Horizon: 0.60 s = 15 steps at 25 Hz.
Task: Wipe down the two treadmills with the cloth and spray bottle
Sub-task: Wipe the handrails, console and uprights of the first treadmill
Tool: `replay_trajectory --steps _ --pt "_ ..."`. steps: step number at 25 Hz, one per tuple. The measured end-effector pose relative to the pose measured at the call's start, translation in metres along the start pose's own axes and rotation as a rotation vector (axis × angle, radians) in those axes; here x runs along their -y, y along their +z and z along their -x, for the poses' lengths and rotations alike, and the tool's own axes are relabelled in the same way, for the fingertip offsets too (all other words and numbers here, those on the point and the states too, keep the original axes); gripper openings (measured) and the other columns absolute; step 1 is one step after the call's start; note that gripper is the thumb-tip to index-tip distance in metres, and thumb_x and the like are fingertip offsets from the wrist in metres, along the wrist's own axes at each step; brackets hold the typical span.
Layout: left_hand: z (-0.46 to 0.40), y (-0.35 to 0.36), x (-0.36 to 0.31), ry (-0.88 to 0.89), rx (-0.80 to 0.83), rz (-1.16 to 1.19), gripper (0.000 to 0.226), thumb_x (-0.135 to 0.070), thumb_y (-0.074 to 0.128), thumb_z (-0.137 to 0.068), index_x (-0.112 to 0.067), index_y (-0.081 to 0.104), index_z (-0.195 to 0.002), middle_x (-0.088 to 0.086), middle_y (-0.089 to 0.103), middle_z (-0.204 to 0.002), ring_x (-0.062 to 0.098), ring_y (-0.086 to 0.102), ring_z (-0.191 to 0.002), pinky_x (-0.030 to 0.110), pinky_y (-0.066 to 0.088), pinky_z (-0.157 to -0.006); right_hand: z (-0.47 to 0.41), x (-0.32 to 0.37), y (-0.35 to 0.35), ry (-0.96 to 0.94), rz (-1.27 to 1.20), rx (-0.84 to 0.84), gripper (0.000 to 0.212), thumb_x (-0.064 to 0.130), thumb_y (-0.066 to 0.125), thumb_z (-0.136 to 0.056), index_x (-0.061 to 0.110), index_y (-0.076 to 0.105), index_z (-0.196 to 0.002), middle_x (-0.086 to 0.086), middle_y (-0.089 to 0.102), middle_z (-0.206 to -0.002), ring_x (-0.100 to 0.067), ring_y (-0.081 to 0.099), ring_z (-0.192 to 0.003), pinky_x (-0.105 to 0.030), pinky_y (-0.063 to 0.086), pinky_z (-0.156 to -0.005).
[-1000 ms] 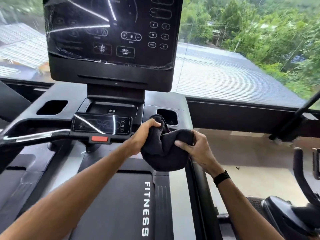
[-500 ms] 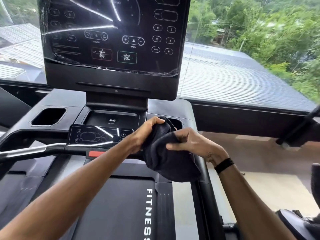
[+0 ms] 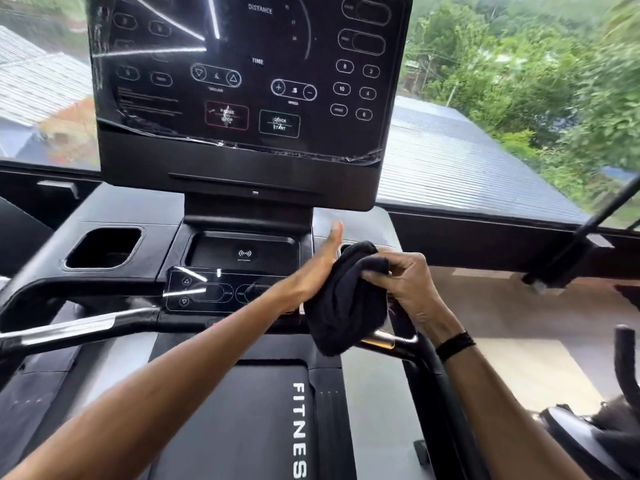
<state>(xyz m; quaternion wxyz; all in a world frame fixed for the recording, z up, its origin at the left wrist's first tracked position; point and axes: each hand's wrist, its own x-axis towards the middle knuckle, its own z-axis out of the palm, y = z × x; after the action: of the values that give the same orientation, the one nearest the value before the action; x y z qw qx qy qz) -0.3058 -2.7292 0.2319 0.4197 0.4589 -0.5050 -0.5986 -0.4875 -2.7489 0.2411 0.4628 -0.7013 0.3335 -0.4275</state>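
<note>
Right hand (image 3: 407,285) pinching black cloth (image 3: 346,306), left hand (image 3: 313,268) against it, above cup holder (image 3: 104,249)

Dark cloth (image 3: 346,299) between both hands (image 3: 363,275)

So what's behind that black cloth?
The black cloth covers most of the right cup holder, so only a dark edge shows. Under it a shiny handlebar pokes out. Whether anything sits inside the holder can't be seen.
</note>
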Motion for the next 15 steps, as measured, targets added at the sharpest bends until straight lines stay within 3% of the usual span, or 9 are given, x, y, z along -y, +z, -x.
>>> replay_trajectory --steps 2,4,6,11,15 --pt "0.002 -0.009 0.011 0.244 -0.162 -0.049 0.043 -0.068 0.054 -0.082 -0.032 0.060 -0.107 0.002 0.061 -0.109 0.015 0.059 -0.107 0.035 0.045 -0.101 0.004 0.000 0.001 0.033 -0.020 -0.056 0.021 0.003 0.080 -0.075 -0.008 0.073 -0.091 -0.020 0.068 -0.085 -0.021 0.062 -0.083 -0.034 0.050 -0.078" --pt "0.014 -0.012 0.014 0.427 -0.122 -0.163 0.023 -0.031 0.064 -0.083 -0.020 0.054 -0.101 0.005 0.061 -0.096 0.013 0.057 -0.082 0.028 0.049 -0.076 0.008 0.004 0.000 0.087 -0.104 -0.083 0.018 0.004 0.080 -0.074 -0.003 0.075 -0.089 -0.013 0.072 -0.085 -0.019 0.063 -0.082 -0.028 0.052 -0.077" --pt "0.023 -0.014 0.014 0.543 -0.019 -0.347 0.021 -0.014 0.064 -0.079 -0.016 0.055 -0.098 0.005 0.062 -0.101 0.018 0.059 -0.084 0.032 0.051 -0.074 0.009 0.004 0.000 0.115 -0.164 -0.111 0.017 0.005 0.081 -0.073 0.000 0.075 -0.088 -0.012 0.073 -0.086 -0.018 0.065 -0.083 -0.025 0.053 -0.077" --pt "0.006 -0.019 0.030 0.548 0.045 -0.523 0.036 -0.023 0.078 -0.076 -0.018 0.057 -0.104 0.000 0.062 -0.109 0.019 0.060 -0.099 0.043 0.051 -0.089 0.001 0.002 -0.010 0.205 -0.150 -0.095 0.020 0.004 0.078 -0.077 -0.006 0.072 -0.093 -0.018 0.072 -0.092 -0.021 0.066 -0.087 -0.027 0.053 -0.081" --pt "-0.015 -0.020 0.050 0.467 0.119 -0.675 0.039 -0.032 0.078 -0.077 -0.017 0.061 -0.108 -0.007 0.056 -0.109 0.015 0.060 -0.098 0.043 0.052 -0.088 -0.012 -0.006 -0.027 0.236 -0.228 -0.112 0.027 0.011 0.080 -0.069 -0.005 0.072 -0.091 -0.015 0.070 -0.086 -0.019 0.065 -0.081 -0.024 0.054 -0.076"
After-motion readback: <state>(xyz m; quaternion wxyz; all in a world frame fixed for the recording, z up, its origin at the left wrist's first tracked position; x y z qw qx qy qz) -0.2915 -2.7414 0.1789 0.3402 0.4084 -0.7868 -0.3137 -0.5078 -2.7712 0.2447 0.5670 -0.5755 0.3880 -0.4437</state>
